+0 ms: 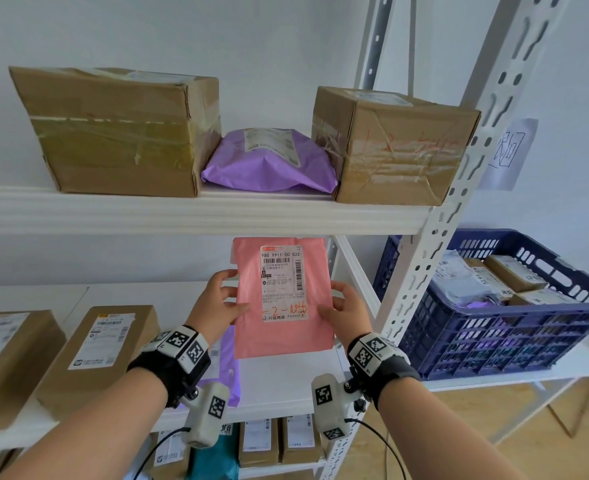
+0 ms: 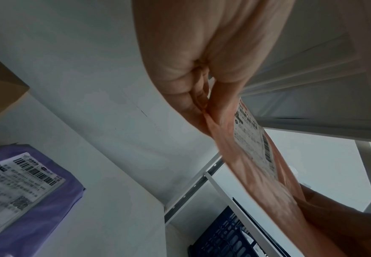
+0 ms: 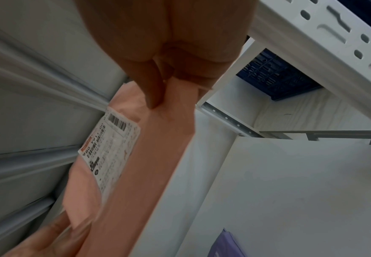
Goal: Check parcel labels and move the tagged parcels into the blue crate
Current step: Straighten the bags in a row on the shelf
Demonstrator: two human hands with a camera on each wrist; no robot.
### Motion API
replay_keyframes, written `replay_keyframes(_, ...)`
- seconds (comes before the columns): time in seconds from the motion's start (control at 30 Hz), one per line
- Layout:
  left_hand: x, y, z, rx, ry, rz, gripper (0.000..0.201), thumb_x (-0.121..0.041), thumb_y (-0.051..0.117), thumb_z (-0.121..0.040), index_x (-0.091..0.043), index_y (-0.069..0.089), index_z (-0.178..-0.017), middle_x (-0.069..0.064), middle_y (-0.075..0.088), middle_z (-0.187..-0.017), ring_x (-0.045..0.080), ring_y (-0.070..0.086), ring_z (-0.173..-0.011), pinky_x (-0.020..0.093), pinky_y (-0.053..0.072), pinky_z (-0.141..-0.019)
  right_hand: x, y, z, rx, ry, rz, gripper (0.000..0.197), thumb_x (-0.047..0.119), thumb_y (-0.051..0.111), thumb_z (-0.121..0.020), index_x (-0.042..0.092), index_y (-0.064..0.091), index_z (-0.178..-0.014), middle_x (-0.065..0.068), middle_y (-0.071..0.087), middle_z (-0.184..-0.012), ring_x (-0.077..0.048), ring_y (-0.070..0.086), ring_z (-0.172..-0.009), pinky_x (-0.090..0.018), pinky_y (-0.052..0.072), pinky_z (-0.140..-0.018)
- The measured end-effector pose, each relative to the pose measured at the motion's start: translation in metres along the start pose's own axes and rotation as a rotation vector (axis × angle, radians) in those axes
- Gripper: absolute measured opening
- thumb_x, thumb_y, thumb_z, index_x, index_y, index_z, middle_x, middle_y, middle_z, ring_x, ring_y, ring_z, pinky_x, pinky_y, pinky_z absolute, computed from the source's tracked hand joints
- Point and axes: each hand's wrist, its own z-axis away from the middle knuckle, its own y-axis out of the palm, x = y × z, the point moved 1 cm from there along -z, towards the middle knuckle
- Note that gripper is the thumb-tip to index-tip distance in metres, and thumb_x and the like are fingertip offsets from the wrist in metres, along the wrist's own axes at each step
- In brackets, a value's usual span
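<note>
A flat pink mailer parcel [image 1: 279,327] is held upright above the middle shelf, its white label [image 1: 282,282] facing me with orange handwriting at the bottom. My left hand [image 1: 217,303] pinches its left edge and my right hand [image 1: 345,313] pinches its right edge. In the left wrist view the left hand [image 2: 197,97] pinches the pink mailer parcel [image 2: 252,173]. From the right wrist, the right hand [image 3: 158,83] pinches the same pink mailer parcel [image 3: 158,156]. The blue crate [image 1: 494,334] stands to the right on a white table, holding several parcels.
The top shelf [image 1: 182,213] carries two cardboard boxes [image 1: 120,129] [image 1: 393,147] with a purple mailer [image 1: 269,161] between them. Two labelled boxes [image 1: 99,351] and a purple mailer [image 1: 229,362] lie on the middle shelf. The white rack upright [image 1: 452,209] stands between parcel and crate.
</note>
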Motion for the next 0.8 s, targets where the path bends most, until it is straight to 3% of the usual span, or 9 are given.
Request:
replay_keyframes(0.2,0.001,0.001,-0.002,-0.001,0.008,-0.031,0.059,0.007,0.066,-0.083,-0.021,0.036,-0.126,0.008,0.063,-0.104,0.023,0.066,-0.083,0.032,0.056,-0.068,-0.003,0.003,-0.004,-0.013,0.009,-0.004,0.044,-0.001,0.054,-0.089,0.02,0.044,-0.126,-0.006,0.067,-0.106,-0.023,0.067,-0.094,-0.045,0.057,-0.08)
replay_keyframes(0.27,0.004,0.003,-0.004,-0.006,0.017,-0.054,0.053,0.009,0.065,-0.083,-0.019,0.035,-0.118,0.011,0.062,-0.103,0.026,0.064,-0.076,0.033,0.053,-0.065,-0.003,0.003,-0.005,-0.031,0.004,-0.005,0.047,-0.004,0.053,-0.088,0.024,0.041,-0.123,-0.001,0.062,-0.105,-0.018,0.063,-0.093,-0.039,0.055,-0.074)
replay_keyframes(0.37,0.009,0.008,-0.01,-0.02,0.03,-0.111,0.043,0.01,0.064,-0.083,-0.017,0.036,-0.101,0.013,0.06,-0.104,0.023,0.059,-0.066,0.024,0.048,-0.053,-0.006,0.003,-0.01,-0.05,-0.021,0.041,0.035,-0.005,0.049,-0.089,0.024,0.042,-0.107,0.003,0.056,-0.099,-0.014,0.057,-0.083,-0.027,0.045,-0.061)
replay_keyframes(0.43,0.014,0.01,-0.016,-0.021,0.039,-0.169,0.038,0.009,0.065,-0.083,-0.019,0.039,-0.089,0.01,0.06,-0.105,0.022,0.06,-0.067,0.024,0.048,-0.055,-0.01,0.006,-0.016,-0.053,-0.044,0.147,0.026,-0.004,0.045,-0.089,0.022,0.048,-0.088,0.001,0.056,-0.095,-0.021,0.055,-0.081,-0.025,0.041,-0.059)
replay_keyframes(0.53,0.016,0.014,-0.025,-0.009,0.057,-0.252,0.032,0.003,0.067,-0.083,-0.02,0.046,-0.085,0.002,0.059,-0.105,0.02,0.062,-0.071,0.024,0.047,-0.063,-0.018,0.01,-0.024,-0.035,-0.026,0.233,0.035,-0.004,0.04,-0.089,0.025,0.053,-0.072,-0.003,0.058,-0.092,-0.022,0.052,-0.077,-0.024,0.039,-0.06)
replay_keyframes(0.7,0.029,0.025,-0.041,-0.018,0.038,-0.271,0.024,0.001,0.069,-0.082,-0.016,0.059,-0.094,-0.002,0.061,-0.106,0.019,0.064,-0.072,0.031,0.053,-0.077,-0.029,0.009,-0.038,0.0,0.005,0.309,0.028,0.001,0.041,-0.095,0.017,0.064,-0.097,-0.003,0.058,-0.112,-0.024,0.057,-0.096,-0.033,0.049,-0.084)
replay_keyframes(0.8,0.053,0.034,-0.046,-0.013,0.003,-0.276,0.026,0.004,0.068,-0.082,-0.015,0.061,-0.1,0.002,0.061,-0.112,0.013,0.061,-0.064,0.019,0.051,-0.063,-0.041,0.011,-0.046,0.047,-0.012,0.428,0.028,0.002,0.045,-0.094,0.016,0.064,-0.109,0.002,0.053,-0.12,-0.022,0.055,-0.106,-0.035,0.046,-0.098)
